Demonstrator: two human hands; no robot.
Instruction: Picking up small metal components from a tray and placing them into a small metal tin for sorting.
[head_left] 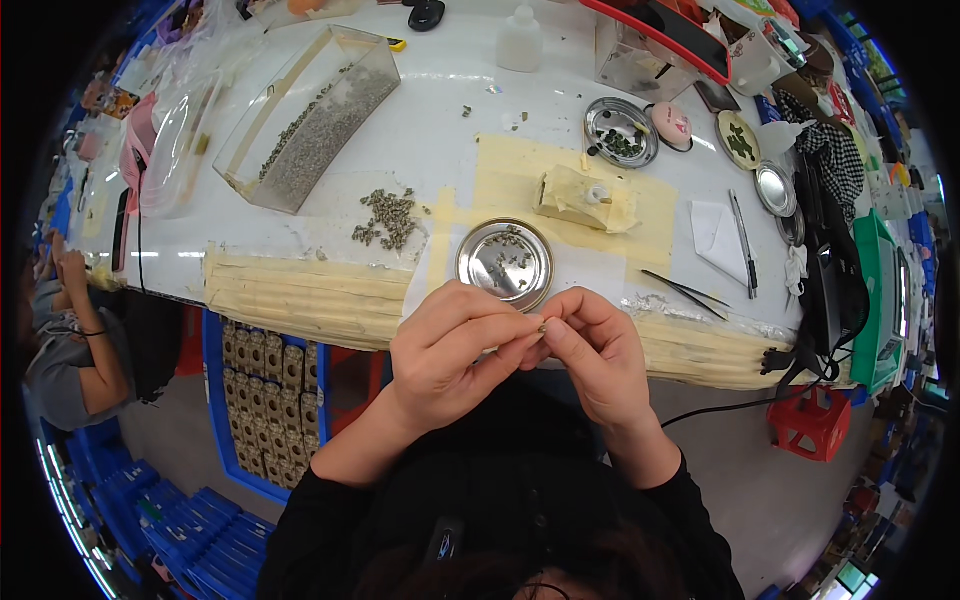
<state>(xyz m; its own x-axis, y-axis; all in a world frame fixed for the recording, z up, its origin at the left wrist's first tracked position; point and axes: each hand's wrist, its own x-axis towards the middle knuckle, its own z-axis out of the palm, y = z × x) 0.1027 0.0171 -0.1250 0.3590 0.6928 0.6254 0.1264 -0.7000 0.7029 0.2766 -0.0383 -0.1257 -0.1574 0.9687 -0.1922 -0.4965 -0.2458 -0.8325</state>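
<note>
My left hand [445, 345] and my right hand [600, 350] meet at the front edge of the bench, fingertips pinched together. Between them is a tiny brownish-gold part [542, 328], mostly covered by the fingers, too small to name. Just beyond the hands lies a round shiny metal dish [543, 262] with several small greyish pieces in it. A loose pile of similar small pieces [388, 220] rests on the bench to the left of the dish. Behind the dish, to its right, stands a tape-covered block [565, 200] with a whitish knob on top.
Tweezers [685, 293] and a pen-like tool [743, 245] lie at right. A clear box [300, 125] of small pieces stands far left. Farther right are a dish of dark green parts [622, 130] and a pink round item [671, 124]. Below left, a blue crate [215, 400]; another person [80, 350] sits left.
</note>
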